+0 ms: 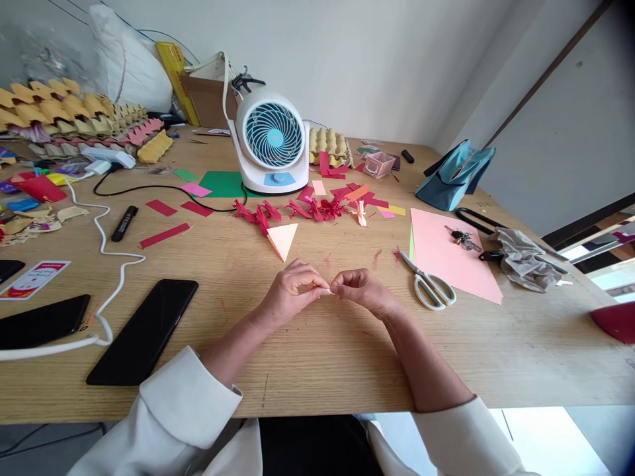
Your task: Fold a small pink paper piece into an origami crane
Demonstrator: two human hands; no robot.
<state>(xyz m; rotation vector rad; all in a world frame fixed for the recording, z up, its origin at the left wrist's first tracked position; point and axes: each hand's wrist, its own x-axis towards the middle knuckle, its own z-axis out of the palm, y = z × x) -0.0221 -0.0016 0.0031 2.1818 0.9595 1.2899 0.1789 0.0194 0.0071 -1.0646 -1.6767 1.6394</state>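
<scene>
Both hands meet fingertip to fingertip over the wooden table (317,370). My left hand (297,289) pinches one end of a small pale piece (327,292), and my right hand (360,291) pinches its other end; most of the piece is hidden by the fingers. Just beyond my left hand lies a folded pale pink paper triangle (283,239). Behind it runs a row of red cut-paper pieces (312,209), with a pale pink one (360,213) at its right end. White-handled scissors (430,283) lie to the right of my right hand.
A white fan (274,142) stands at the back. Pink sheets (449,254) with keys (464,238) lie right, near a blue bag (454,175). At the left are a black phone (143,330), a white cable (119,277) and a marker (125,223).
</scene>
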